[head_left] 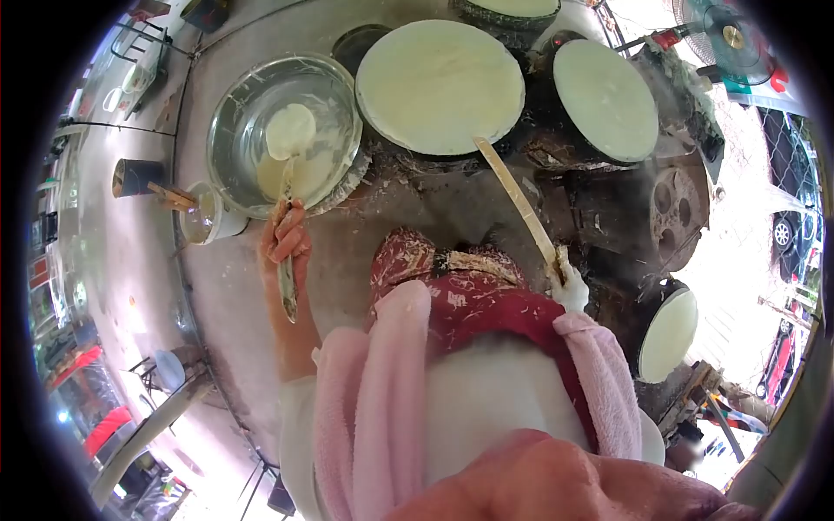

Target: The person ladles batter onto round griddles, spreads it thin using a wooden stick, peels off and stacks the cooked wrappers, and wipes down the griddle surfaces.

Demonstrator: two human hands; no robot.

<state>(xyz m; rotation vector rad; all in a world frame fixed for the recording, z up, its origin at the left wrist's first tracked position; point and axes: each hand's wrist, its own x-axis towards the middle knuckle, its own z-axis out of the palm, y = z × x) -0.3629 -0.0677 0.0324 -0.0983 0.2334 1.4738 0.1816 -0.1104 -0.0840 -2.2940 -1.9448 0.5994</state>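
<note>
Gripping ladle (pixel 291 130) with left fingers (pixel 287 236) over the bowl (pixel 236 113), flat stick (pixel 519 193) with right fingers (pixel 571 281), tip at the big pale disc's (pixel 440 87) near edge. Keep that stick low, flat, no jabbing lol.

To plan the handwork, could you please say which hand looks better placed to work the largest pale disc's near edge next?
Probably the right hand: it holds a flat stick with its tip at the near edge of the largest disc. The left hand holds a ladle at the basin.

Rearmost griddle (pixel 512 7) cut off by top edge.
</note>
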